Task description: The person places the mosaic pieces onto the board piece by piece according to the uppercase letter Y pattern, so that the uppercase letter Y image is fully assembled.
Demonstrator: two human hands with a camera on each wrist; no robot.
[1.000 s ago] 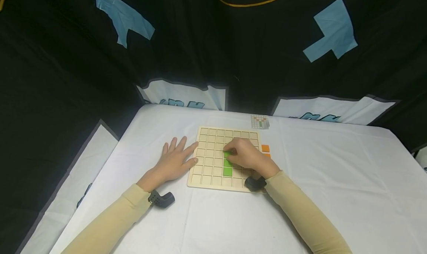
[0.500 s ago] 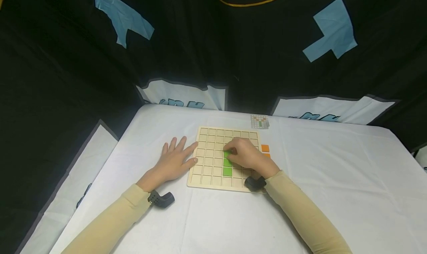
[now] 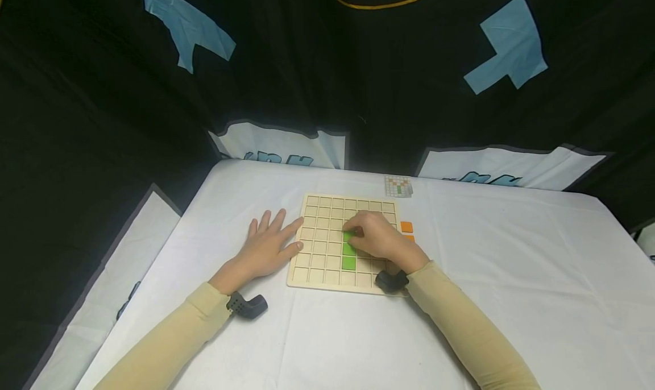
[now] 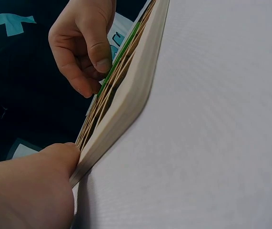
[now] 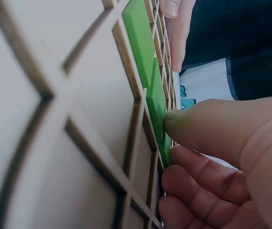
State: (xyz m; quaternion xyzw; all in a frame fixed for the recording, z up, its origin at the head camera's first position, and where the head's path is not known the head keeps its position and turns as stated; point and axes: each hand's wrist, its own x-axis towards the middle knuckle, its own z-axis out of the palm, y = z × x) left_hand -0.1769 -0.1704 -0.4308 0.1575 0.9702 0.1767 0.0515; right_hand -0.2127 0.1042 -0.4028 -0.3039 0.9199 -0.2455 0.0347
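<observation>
A pale wooden grid board (image 3: 327,287) lies on the white table. Several green square tiles (image 3: 349,263) sit in one column of its cells. Over that column is my right hand (image 3: 376,233), thumb and index finger pinching the farthest green tile (image 5: 166,151) at its edges, close on the grid. The other fingers are curled beneath, as the right wrist view shows. My left hand (image 3: 268,245) lies with fingers spread at the board's left side, thumb and index fingertips right at its edge. In the left wrist view the left thumb (image 4: 62,157) meets the board's rim.
Two orange tiles (image 3: 406,227) lie off the board's right side, one partly hidden by the right wrist. A small stack of printed grid cards (image 3: 398,186) is behind the board. A black curtain (image 3: 327,66) with blue tape pieces hangs beyond the table.
</observation>
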